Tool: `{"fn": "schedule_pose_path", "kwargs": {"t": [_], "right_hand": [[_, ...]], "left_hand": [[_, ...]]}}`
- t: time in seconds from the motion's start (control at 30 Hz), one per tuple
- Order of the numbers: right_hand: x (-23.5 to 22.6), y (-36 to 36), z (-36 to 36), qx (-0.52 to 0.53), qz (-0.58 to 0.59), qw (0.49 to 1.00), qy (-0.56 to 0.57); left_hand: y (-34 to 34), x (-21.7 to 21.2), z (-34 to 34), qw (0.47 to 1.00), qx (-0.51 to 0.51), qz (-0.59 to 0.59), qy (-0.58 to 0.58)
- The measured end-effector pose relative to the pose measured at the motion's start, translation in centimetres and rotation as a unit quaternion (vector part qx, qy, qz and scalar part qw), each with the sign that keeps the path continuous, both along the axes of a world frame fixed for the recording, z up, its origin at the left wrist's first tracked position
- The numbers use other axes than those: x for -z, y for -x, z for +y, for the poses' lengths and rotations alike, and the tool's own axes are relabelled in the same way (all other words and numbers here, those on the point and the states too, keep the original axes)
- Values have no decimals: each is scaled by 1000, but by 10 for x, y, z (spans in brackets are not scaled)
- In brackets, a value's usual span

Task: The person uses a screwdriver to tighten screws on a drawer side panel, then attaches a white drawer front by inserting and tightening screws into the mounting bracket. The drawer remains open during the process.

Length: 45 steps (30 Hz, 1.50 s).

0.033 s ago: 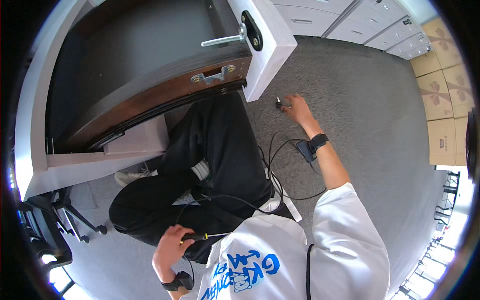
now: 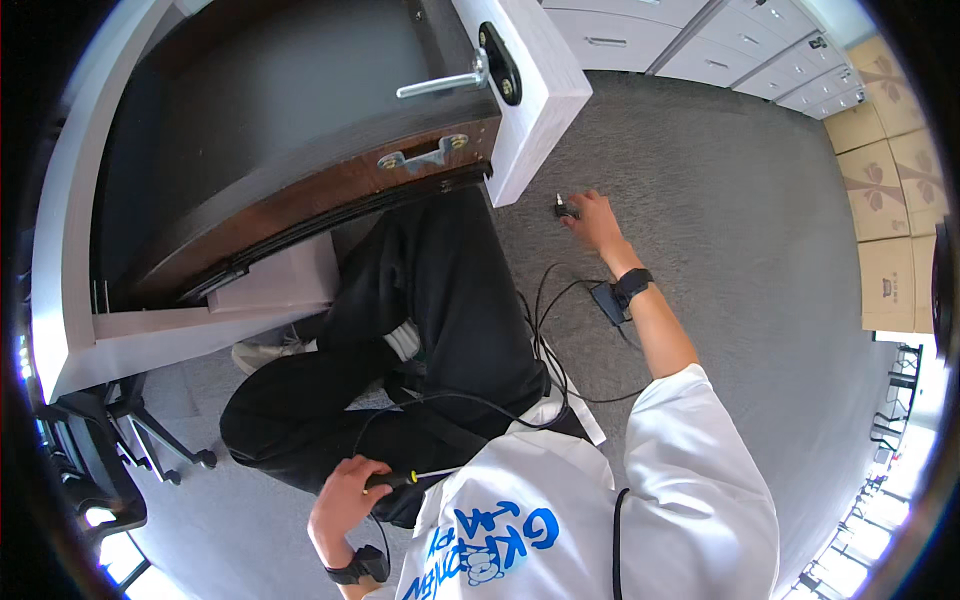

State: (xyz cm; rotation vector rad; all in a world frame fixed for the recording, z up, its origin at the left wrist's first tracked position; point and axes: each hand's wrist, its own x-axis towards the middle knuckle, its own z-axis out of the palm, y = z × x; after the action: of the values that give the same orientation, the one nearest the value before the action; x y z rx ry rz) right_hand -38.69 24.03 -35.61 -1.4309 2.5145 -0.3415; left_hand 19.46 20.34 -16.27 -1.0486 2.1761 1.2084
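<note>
My left hand [image 2: 350, 495] rests on my thigh, its fingers wrapped round a screwdriver [image 2: 400, 480] with a black and yellow handle. The thin metal shaft points right, toward my white shirt. Farther out, on the carpet beside the cabinet corner, my right hand [image 2: 598, 222] is low over the floor. Its thumb and forefinger close round a small black and silver metal part [image 2: 561, 207]; a pale tip sticks up from it. The part is too small to name surely. A dark wooden panel with a metal bracket [image 2: 423, 155] lies inside the white cabinet frame [image 2: 540, 100] before me.
A metal rod [image 2: 440, 84] juts from a black plate on the frame. Black cable [image 2: 543, 345] loops over my lap and the floor to a small black box [image 2: 608, 302]. White drawer cabinets [image 2: 620, 40], stacked cartons [image 2: 885, 200] and an office chair [image 2: 100, 450] stand around.
My right forearm has shifted slightly left, and its thumb and forefinger sit closer on the small part. My left hand keeps the screwdriver in the same place.
</note>
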Motion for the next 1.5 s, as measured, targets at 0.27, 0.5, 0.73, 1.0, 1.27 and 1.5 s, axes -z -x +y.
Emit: {"fn": "schedule_pose_path", "kwargs": {"t": [0.27,0.5,0.73,1.0,1.27,1.5], "right_hand": [[74,0,-11,-39,84,995,31],[-9,-11,-28,122,-164,956,210],[-228,-58,-48,-78,-377,795,469],[-308,-92,-64,-231,-251,754,561],[-307,-97,-68,-206,-308,762,532],[-343,-91,-64,-239,-187,838,454]], "left_hand": [[8,-2,25,991,81,-50,98],[56,-38,-18,978,148,-48,138],[142,-142,-73,902,81,293,306],[238,-166,-95,749,-22,444,491],[277,-175,-117,769,-4,429,474],[281,-177,-123,785,-28,447,428]]}}
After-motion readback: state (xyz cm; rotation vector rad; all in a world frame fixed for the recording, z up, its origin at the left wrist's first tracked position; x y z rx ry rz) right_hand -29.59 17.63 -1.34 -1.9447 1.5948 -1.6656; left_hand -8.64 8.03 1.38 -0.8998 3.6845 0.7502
